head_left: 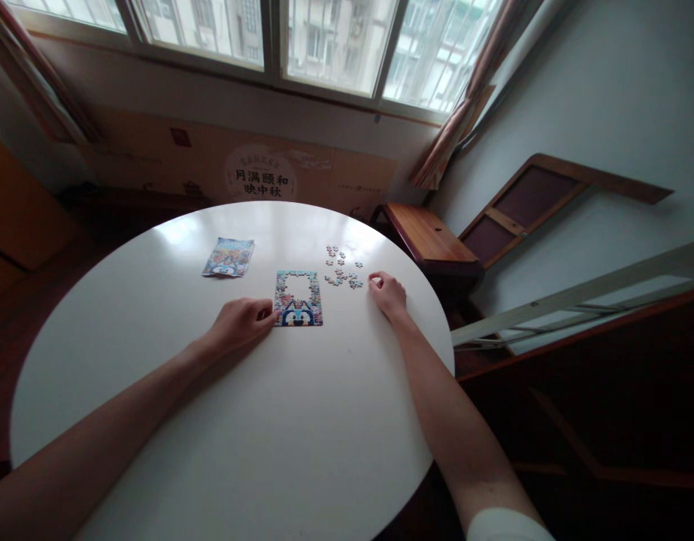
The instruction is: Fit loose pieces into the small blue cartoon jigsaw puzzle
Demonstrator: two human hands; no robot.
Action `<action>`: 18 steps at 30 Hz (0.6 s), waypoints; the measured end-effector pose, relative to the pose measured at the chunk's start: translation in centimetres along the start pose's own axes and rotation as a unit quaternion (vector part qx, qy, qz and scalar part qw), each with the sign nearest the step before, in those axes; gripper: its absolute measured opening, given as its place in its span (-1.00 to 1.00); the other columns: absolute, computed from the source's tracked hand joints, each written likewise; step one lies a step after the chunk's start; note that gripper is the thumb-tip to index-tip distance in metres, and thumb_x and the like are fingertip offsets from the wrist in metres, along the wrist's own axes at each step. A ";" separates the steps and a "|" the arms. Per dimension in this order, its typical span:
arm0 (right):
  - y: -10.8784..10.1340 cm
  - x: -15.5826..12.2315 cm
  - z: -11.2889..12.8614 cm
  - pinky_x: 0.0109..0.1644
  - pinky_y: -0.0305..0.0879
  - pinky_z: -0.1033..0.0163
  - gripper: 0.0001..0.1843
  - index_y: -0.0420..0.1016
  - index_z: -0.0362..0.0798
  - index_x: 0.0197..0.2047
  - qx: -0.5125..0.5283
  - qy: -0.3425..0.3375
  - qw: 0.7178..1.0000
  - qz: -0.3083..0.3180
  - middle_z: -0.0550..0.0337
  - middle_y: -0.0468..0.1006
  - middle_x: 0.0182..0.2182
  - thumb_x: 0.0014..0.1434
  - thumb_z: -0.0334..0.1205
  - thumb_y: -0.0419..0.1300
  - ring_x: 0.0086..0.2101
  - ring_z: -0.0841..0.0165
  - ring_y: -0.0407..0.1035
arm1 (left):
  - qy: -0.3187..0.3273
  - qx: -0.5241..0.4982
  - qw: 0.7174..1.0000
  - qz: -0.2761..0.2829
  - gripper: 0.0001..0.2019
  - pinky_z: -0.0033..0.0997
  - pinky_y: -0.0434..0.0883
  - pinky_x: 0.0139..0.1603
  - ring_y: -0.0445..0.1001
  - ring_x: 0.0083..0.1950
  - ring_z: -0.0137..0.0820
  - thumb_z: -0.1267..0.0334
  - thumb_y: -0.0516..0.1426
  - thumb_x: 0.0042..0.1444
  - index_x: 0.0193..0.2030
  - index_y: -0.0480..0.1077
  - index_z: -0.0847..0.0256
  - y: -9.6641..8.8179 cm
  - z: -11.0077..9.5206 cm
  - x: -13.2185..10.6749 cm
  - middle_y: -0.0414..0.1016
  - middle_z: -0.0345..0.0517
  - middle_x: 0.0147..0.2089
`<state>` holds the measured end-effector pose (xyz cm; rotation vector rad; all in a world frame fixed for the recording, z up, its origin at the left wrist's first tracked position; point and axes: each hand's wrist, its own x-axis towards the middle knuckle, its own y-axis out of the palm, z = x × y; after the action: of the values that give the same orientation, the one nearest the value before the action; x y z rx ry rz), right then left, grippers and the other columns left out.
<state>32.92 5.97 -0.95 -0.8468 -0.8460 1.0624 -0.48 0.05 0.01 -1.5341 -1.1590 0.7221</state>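
Note:
A partly filled jigsaw puzzle lies flat on the white table, showing a blue cartoon face along its near edge. Its upper middle is an open gap with a jagged border. My left hand is closed at the puzzle's left side, with its fingertips against the edge. To the right of the loose puzzle pieces, my right hand rests on the table in a pinch. A small pale bit, apparently a puzzle piece, shows at those fingertips, mostly hidden. Several pieces lie scattered between the puzzle and my right hand.
A colourful printed packet lies on the round white table, left of and beyond the puzzle. Past the table's right edge stand a wooden stool and a metal ladder-like frame. Windows line the far wall.

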 end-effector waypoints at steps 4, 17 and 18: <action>-0.1 -0.1 0.1 -0.04 0.23 0.22 -0.73 0.55 0.07 -0.07 -0.001 -0.003 1.000 0.001 0.19 0.59 -0.34 0.20 -0.19 0.10 -0.23 0.29 0.45 | 0.002 0.004 1.000 -0.002 -0.63 -0.42 0.00 -0.43 0.31 -0.49 -0.41 -0.01 -0.03 0.19 -0.47 0.38 0.18 0.0 0.1 0.0 0.46 -0.12 -0.50; -0.2 -0.2 0.2 -0.06 0.23 0.24 -0.72 0.55 0.06 -0.06 0.000 -0.005 1.000 0.001 0.20 0.58 -0.37 0.21 -0.19 0.10 -0.26 0.31 0.45 | 0.001 -0.002 1.000 0.001 -0.64 -0.41 -0.01 -0.43 0.31 -0.50 -0.40 0.01 -0.01 0.18 -0.47 0.40 0.18 0.0 0.0 0.0 0.45 -0.12 -0.51; -0.2 -0.2 0.2 -0.05 0.22 0.24 -0.72 0.55 0.06 -0.06 -0.002 -0.005 1.000 0.001 0.20 0.58 -0.37 0.21 -0.19 0.10 -0.25 0.31 0.45 | 0.001 -0.003 1.000 0.000 -0.64 -0.41 -0.01 -0.43 0.30 -0.50 -0.40 0.01 -0.01 0.18 -0.47 0.39 0.18 0.0 0.0 0.0 0.44 -0.12 -0.52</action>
<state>32.77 5.77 -0.69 -0.8468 -0.8549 1.0678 -0.52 0.06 -0.04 -1.5395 -1.1607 0.7165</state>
